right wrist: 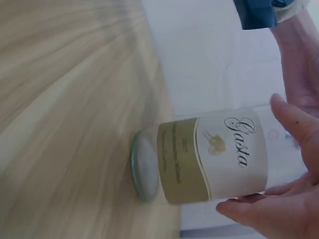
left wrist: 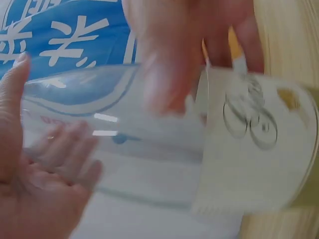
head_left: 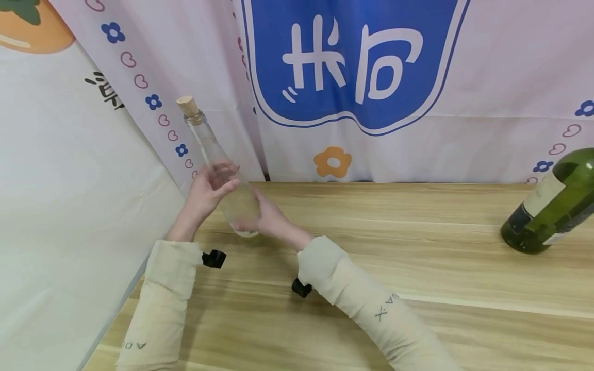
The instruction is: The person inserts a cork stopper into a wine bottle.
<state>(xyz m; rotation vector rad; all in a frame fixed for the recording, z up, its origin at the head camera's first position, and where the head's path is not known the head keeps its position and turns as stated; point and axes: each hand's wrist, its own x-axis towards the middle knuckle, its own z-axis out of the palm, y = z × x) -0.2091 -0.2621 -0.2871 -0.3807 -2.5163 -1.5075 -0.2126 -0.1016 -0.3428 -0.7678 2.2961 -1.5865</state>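
Holding a tall, corked, clear-glass bottle two-handed, table's left side

Left hand curled round the bottle's shoulder; right hand grasping lower, by the white-and-gold paper label. Base at or just above the pale wood-grain tabletop; can't tell which. Best handling, probably: firm two-sided grip, bottle upright, base flat before easing off, no knocking the tan cork stopper. Labelled green glass bottle well apart, far right. White printed cloth with blue panel hangs behind.

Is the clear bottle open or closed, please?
Closed: the head view shows a cork fitted into the clear bottle, its top sticking out.
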